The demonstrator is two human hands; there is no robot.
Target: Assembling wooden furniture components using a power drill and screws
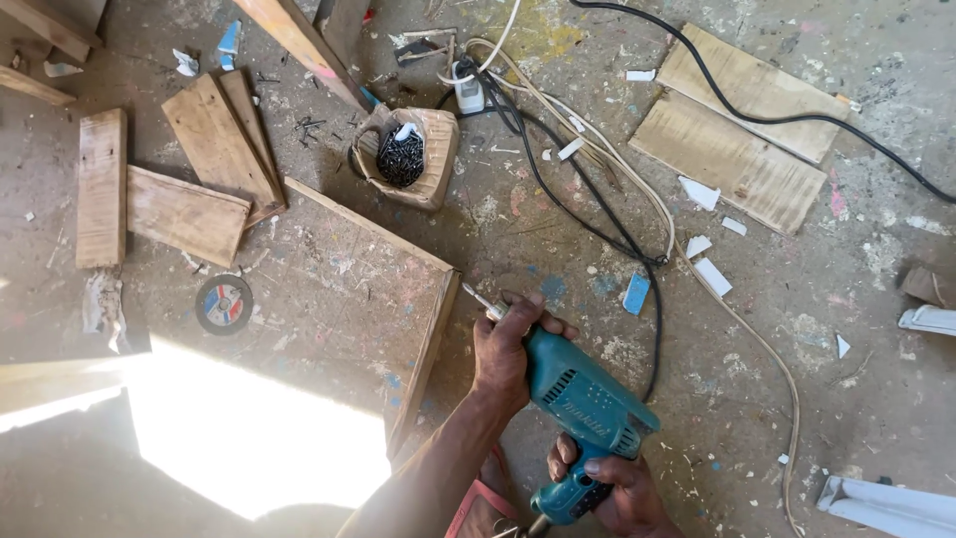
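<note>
A teal electric drill (583, 403) hangs low over the dusty floor (777, 329) — left hand (506, 349) closed around its chuck end, right hand (612, 488) gripping the handle — beside a wooden board (349, 289); a box of dark screws (403, 154) sits farther off.

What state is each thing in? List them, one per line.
Teal drill: held, bit pointing up-left.
Left hand: gripping drill's front.
Right hand: wrapped around drill's handle.
Box of dark screws: open, filled.
Large board: flat on floor.
Cutting disc: lying flat.
</note>
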